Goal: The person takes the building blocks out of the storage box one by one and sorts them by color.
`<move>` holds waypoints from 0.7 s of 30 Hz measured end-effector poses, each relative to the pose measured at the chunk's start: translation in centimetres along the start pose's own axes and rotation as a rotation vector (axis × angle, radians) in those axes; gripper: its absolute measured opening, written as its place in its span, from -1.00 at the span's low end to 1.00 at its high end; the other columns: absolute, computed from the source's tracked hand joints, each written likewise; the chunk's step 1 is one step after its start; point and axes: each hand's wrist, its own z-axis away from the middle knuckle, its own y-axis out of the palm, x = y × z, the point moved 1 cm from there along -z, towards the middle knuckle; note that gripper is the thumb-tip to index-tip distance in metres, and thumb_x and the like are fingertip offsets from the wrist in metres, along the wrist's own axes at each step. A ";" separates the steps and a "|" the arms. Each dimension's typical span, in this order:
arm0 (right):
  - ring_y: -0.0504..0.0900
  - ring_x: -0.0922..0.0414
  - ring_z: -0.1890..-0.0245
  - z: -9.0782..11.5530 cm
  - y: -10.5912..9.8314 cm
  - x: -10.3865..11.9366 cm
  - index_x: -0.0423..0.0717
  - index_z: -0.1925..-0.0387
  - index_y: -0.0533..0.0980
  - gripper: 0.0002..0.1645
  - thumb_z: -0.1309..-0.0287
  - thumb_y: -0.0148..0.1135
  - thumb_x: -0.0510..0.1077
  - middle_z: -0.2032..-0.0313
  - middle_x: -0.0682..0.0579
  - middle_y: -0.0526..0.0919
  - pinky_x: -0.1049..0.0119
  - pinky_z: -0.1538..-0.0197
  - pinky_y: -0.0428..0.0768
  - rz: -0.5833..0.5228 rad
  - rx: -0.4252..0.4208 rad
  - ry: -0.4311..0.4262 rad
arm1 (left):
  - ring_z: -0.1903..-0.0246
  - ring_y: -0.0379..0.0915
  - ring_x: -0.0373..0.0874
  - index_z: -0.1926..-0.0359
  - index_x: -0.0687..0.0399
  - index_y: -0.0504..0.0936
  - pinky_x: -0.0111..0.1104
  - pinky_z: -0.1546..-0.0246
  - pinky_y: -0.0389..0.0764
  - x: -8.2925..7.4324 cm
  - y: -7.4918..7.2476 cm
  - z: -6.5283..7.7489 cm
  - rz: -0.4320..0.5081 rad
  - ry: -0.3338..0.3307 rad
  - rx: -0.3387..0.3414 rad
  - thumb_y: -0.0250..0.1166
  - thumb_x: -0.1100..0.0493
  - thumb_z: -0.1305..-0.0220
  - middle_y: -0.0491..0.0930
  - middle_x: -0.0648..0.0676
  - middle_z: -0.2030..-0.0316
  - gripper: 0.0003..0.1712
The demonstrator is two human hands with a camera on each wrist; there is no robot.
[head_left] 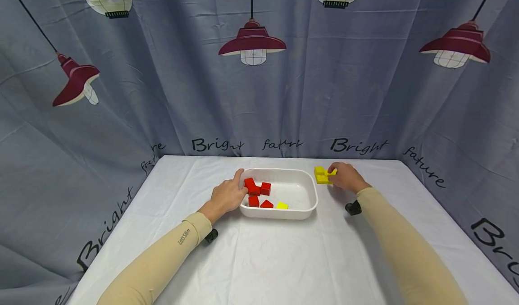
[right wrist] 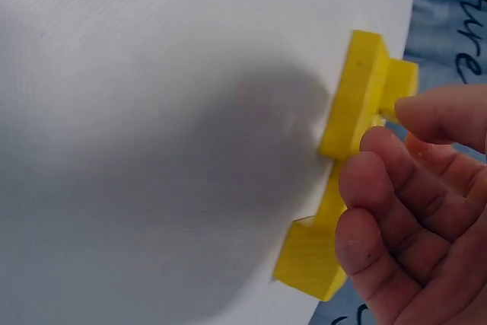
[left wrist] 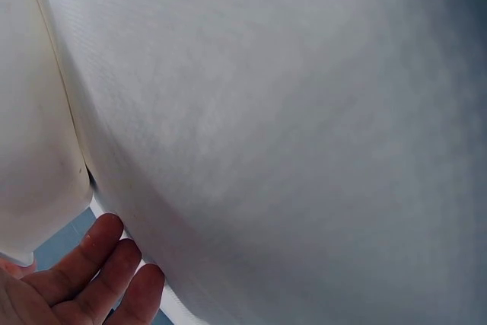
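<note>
At its left end, the white tray (head_left: 298,215) is held by my left hand (head_left: 228,194), thumb over the rim and index finger along the far left corner. The left wrist view shows the other fingers (left wrist: 99,264) loosely extended by the tray's outer wall. Several red blocks (head_left: 253,201) and one yellow block (head_left: 282,205) lie inside. Right of the tray, my right hand (head_left: 345,177) pinches a yellow block (head_left: 333,172) in a cluster of yellow blocks (head_left: 320,170). In the right wrist view its remaining fingers curl beside the cluster, partly hiding it.
A white cloth covers the table (head_left: 275,260), whose far edge runs close behind the tray and yellow blocks. Behind it hangs a grey-blue curtain (head_left: 284,102) printed with lamps and lettering. Dark wrist cameras (head_left: 353,207) sit under both wrists.
</note>
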 end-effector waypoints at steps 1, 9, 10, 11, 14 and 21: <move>0.58 0.05 0.37 0.0 -0.1 0.1 -0.25 -0.14 0.49 -0.55 -0.27 0.23 -0.14 0.09 -0.24 0.63 0.22 0.20 0.59 -0.004 0.000 -0.004 | 0.14 0.62 0.04 -0.55 -0.14 0.06 -0.05 0.22 0.63 0.0 0.0 0.0 -0.001 -0.001 0.000 0.03 -0.08 -0.39 0.68 0.18 0.02 -0.24; 0.57 0.08 0.47 1.0 -0.9 1.4 -0.29 -0.09 0.52 -0.58 -0.27 0.25 -0.13 0.12 -0.24 0.62 0.31 0.33 0.56 -0.042 0.012 -0.078 | 0.14 0.61 0.03 -0.55 -0.14 0.06 -0.07 0.22 0.63 0.1 0.1 0.0 0.000 -0.008 0.005 0.01 -0.09 -0.39 0.67 0.17 0.01 -0.24; 0.57 0.09 0.48 1.1 -1.0 1.6 -0.28 -0.07 0.53 -0.59 -0.26 0.26 -0.13 0.14 -0.22 0.62 0.31 0.34 0.57 -0.042 0.014 -0.087 | 0.13 0.61 0.03 -0.55 -0.14 0.06 -0.07 0.22 0.63 0.1 0.1 0.0 0.001 -0.008 0.006 0.02 -0.09 -0.39 0.67 0.17 0.00 -0.24; 0.56 0.09 0.49 1.3 -1.1 1.9 -0.29 -0.06 0.53 -0.59 -0.26 0.26 -0.13 0.15 -0.22 0.62 0.31 0.35 0.57 -0.046 0.020 -0.103 | 0.14 0.61 0.03 -0.55 -0.14 0.05 -0.07 0.21 0.63 0.1 0.1 0.0 0.000 -0.009 0.007 0.02 -0.09 -0.39 0.67 0.17 0.00 -0.24; 0.55 0.09 0.49 1.6 -1.3 2.5 -0.30 -0.05 0.54 -0.60 -0.25 0.26 -0.14 0.18 -0.19 0.63 0.32 0.37 0.57 -0.064 0.042 -0.143 | 0.14 0.60 0.02 -0.56 -0.15 0.05 -0.06 0.19 0.62 0.0 0.1 0.0 0.002 -0.015 0.010 0.02 -0.08 -0.39 0.66 0.17 0.00 -0.23; 0.57 0.10 0.50 2.2 -1.9 4.2 -0.28 -0.05 0.56 -0.61 -0.24 0.30 -0.16 0.28 -0.16 0.64 0.27 0.39 0.55 -0.131 0.103 -0.214 | 0.17 0.56 -0.01 -0.56 -0.15 0.03 -0.08 0.20 0.62 -0.1 0.0 0.0 0.006 -0.021 0.018 0.01 -0.09 -0.39 0.66 0.14 0.00 -0.22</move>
